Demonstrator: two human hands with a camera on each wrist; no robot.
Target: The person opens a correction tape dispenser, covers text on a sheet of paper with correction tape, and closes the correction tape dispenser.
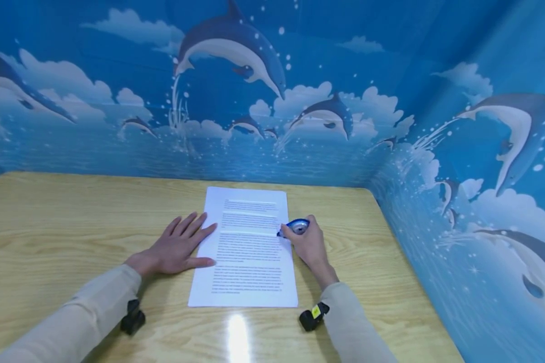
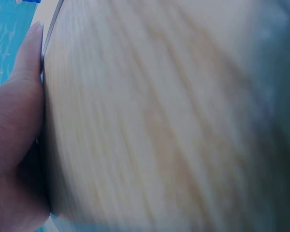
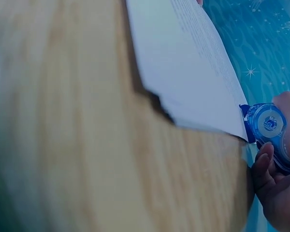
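Printed sheets of paper (image 1: 250,275) lie on the wooden table, lines of text running across the top page. My left hand (image 1: 177,247) lies flat with spread fingers, its fingertips and thumb on the paper's left edge. In my right hand (image 1: 310,247) I grip a blue correction tape dispenser (image 1: 298,226), its tip at the right end of a text line around mid-page. White stripes cross the text at a few heights. The right wrist view shows the correction tape (image 3: 270,124) between thumb and fingers, beside the paper (image 3: 193,82). Only part of my left hand (image 2: 14,116) shows in the left wrist view.
The wooden table (image 1: 72,217) extends to both sides of the paper. A blue dolphin-print curtain (image 1: 200,151) stands along its back and right edges. Black wrist cameras sit below each forearm, the right one (image 1: 313,316) near the paper's lower right corner.
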